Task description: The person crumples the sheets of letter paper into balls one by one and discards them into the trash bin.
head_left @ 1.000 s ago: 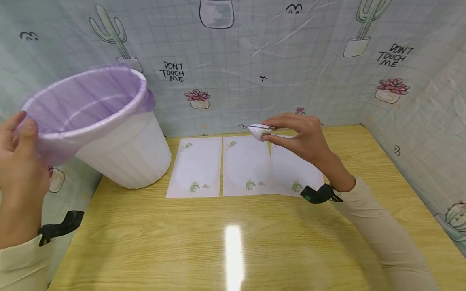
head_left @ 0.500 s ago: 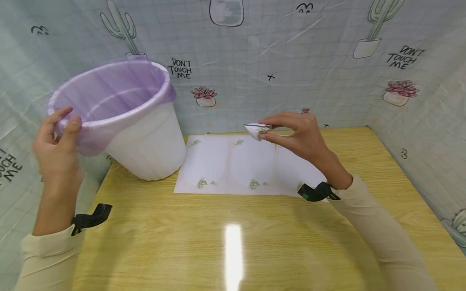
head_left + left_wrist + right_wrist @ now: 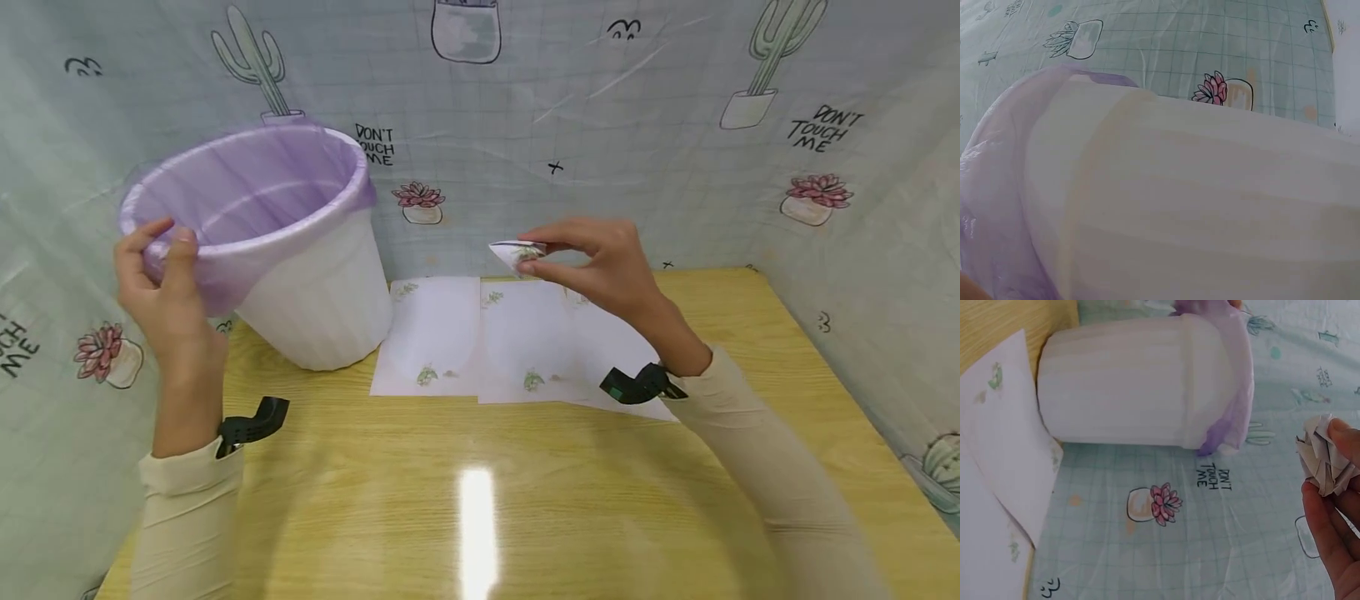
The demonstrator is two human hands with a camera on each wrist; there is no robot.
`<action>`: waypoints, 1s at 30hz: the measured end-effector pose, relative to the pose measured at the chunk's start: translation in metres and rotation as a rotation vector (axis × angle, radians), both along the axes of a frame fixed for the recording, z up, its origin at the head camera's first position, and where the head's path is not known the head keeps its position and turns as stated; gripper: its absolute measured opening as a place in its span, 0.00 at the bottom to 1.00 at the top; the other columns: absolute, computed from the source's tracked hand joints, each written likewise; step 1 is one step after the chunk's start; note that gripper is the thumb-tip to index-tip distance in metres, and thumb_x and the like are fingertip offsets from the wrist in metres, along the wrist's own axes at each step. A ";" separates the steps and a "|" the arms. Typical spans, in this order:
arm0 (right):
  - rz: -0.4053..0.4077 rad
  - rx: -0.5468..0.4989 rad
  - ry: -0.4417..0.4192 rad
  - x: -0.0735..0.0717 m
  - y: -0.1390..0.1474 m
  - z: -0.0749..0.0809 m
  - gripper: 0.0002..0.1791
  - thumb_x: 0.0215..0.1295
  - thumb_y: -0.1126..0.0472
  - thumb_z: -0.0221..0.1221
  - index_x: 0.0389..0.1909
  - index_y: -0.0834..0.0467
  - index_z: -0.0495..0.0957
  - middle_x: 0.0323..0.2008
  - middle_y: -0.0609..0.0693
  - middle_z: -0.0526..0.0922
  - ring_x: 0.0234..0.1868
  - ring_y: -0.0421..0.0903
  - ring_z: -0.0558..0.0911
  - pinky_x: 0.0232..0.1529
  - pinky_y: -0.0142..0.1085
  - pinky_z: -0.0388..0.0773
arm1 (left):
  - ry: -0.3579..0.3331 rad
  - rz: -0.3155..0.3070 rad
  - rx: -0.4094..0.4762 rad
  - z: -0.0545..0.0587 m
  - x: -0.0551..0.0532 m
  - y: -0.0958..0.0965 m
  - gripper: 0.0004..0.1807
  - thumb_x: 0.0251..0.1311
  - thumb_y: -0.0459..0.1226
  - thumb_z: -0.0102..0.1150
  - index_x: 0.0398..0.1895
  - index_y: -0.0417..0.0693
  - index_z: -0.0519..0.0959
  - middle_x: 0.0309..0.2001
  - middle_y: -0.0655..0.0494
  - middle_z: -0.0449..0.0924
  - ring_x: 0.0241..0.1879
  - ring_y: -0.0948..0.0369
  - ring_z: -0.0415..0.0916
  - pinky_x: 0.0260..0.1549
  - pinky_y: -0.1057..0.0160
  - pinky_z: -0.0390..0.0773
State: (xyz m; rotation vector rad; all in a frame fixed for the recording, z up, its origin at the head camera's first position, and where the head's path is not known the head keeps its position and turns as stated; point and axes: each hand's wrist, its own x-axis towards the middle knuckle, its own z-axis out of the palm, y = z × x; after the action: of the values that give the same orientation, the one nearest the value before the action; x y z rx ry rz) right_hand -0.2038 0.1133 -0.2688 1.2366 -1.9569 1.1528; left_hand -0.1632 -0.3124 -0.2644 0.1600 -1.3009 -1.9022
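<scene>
The left hand (image 3: 167, 304) pinches the bin (image 3: 322, 292) at its left edge, over the purple liner (image 3: 255, 179). Just right of the bin, sheets (image 3: 438, 333) lie on the table (image 3: 375, 500). Farther right of it, well apart, a paper wad (image 3: 513, 253) is in the air, pinched between the right hand's (image 3: 592, 257) thumb and fingers.
</scene>
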 end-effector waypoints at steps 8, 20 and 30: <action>0.020 0.005 -0.071 -0.009 -0.016 0.021 0.16 0.49 0.68 0.70 0.42 0.59 0.85 0.37 0.49 0.86 0.37 0.41 0.83 0.43 0.33 0.80 | 0.004 -0.017 0.035 0.000 0.003 -0.004 0.16 0.49 0.32 0.67 0.42 0.45 0.76 0.54 0.53 0.66 0.51 0.60 0.64 0.45 0.70 0.66; 0.036 0.062 -0.344 0.001 -0.052 0.087 0.14 0.54 0.65 0.68 0.42 0.66 0.83 0.37 0.55 0.86 0.36 0.42 0.85 0.42 0.34 0.80 | -0.066 -0.065 -0.012 0.000 -0.001 -0.001 0.17 0.47 0.34 0.71 0.42 0.44 0.79 0.51 0.53 0.69 0.51 0.60 0.65 0.47 0.65 0.64; 0.027 0.168 -0.338 -0.014 -0.076 0.113 0.15 0.53 0.58 0.69 0.41 0.61 0.85 0.34 0.50 0.86 0.32 0.40 0.83 0.36 0.29 0.77 | -0.117 -0.123 -0.018 0.004 0.006 -0.013 0.23 0.48 0.31 0.69 0.51 0.47 0.77 0.63 0.56 0.64 0.59 0.61 0.60 0.55 0.68 0.63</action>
State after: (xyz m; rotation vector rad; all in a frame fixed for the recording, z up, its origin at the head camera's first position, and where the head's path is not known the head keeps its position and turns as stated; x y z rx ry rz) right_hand -0.2175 0.0375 -0.1561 1.2158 -2.3326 1.3025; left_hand -0.1570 -0.3252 -0.2603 0.1876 -1.4347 -2.0091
